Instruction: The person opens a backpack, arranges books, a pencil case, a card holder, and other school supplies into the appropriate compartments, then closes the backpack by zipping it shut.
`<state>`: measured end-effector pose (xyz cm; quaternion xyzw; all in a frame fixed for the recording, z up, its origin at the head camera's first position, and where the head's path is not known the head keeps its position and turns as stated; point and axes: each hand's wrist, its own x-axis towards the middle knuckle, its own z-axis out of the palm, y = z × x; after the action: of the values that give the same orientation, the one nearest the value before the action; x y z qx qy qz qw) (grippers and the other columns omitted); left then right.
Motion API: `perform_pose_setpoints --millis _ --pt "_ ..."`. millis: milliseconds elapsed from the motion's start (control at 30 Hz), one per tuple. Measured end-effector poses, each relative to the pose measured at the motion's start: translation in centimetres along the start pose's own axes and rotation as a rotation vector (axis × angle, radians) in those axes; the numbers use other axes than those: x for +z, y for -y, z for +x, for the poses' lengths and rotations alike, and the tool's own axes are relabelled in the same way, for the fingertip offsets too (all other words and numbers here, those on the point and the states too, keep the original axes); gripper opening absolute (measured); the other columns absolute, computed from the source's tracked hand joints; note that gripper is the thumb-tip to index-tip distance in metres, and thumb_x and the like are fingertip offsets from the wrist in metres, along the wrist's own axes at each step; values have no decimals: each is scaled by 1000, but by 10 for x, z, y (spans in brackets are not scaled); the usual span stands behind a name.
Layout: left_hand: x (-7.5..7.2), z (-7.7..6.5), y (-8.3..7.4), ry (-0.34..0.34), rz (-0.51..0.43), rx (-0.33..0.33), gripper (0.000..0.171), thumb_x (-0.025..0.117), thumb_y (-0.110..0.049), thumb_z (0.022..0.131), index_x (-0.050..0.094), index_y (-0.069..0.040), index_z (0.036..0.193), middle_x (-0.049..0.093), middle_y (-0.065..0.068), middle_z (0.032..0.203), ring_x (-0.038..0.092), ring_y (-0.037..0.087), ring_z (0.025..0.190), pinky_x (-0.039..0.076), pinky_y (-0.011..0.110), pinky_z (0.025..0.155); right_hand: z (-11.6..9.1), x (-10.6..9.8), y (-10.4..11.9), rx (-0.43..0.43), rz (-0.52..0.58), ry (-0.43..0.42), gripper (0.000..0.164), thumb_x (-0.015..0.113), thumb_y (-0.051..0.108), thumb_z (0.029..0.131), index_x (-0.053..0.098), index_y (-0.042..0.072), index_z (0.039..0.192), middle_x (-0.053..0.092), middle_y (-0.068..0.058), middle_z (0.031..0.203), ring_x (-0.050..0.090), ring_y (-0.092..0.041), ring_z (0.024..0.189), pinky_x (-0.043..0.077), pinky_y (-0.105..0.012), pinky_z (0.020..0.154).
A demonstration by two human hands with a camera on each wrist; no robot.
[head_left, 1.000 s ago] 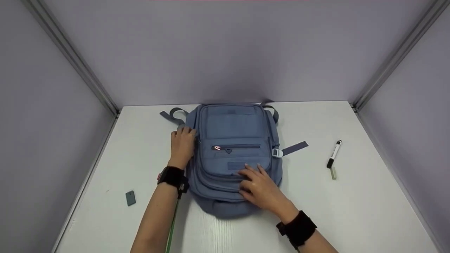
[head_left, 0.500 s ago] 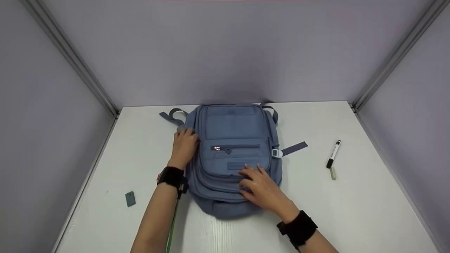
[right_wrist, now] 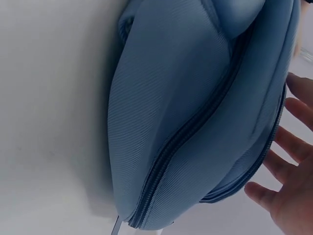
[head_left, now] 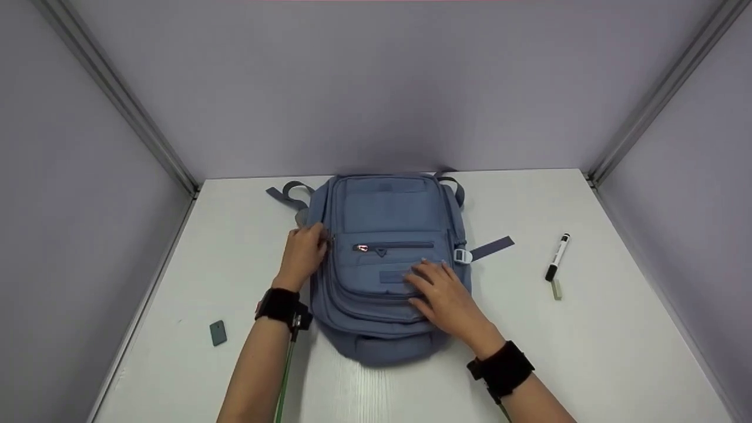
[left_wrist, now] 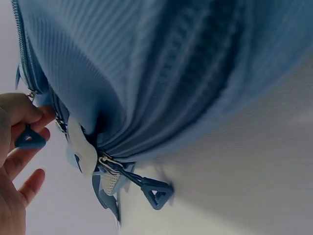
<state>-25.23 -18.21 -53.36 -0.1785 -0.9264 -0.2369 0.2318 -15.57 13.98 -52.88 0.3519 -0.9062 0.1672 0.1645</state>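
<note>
A blue backpack (head_left: 385, 208) lies flat on the white table, front side up. At its left edge, my left hand (head_left: 302, 254) pinches a zipper pull (left_wrist: 29, 138) between thumb and fingertips; the pull's triangular end shows below the thumb in the left wrist view. Another zipper pull (left_wrist: 157, 193) dangles loose from the bag's side. My right hand (head_left: 451, 301) rests on the lower right of the front pocket, fingers spread and slightly bent. In the right wrist view its fingertips touch the zippered edge (right_wrist: 266, 147) of the pocket.
A marker (head_left: 558, 257) and a small pale green block (head_left: 557, 289) lie to the right. At the left is a small dark green flat piece (head_left: 218, 332). Straps (head_left: 493, 248) stick out from the bag's sides. Grey panels (head_left: 382, 88) wall in the table.
My left hand has drawn a little down along the bag's left edge, towards me. My right hand has shifted slightly up and right on the front pocket. The bag stays in place.
</note>
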Motion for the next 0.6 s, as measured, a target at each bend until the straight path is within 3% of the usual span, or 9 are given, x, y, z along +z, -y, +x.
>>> perform_pose_setpoints --millis 100,233,600 --pt "-4 -1 -5 -6 33 -14 5 71 -2 87 68 -2 91 69 14 80 65 34 70 49 52 71 2 0 -2 29 7 59 52 72 34 90 58 16 137 51 -15 138 41 -39 134 29 -61 106" --pt "-5 -4 -11 26 43 -67 7 72 -8 88 74 -4 94 71 15 86 66 35 74 51 50 64 4 0 -2 66 20 124 56 68 41 91 54 24 142 45 -15 145 32 -42 139 24 -61 108" --pt "1 -6 -11 100 91 -126 13 67 -16 95 74 -6 99 72 15 85 67 32 68 53 46 57 14 8 -2 139 -60 185 57 59 56 91 51 34 144 30 -18 155 19 -52 141 17 -67 108"
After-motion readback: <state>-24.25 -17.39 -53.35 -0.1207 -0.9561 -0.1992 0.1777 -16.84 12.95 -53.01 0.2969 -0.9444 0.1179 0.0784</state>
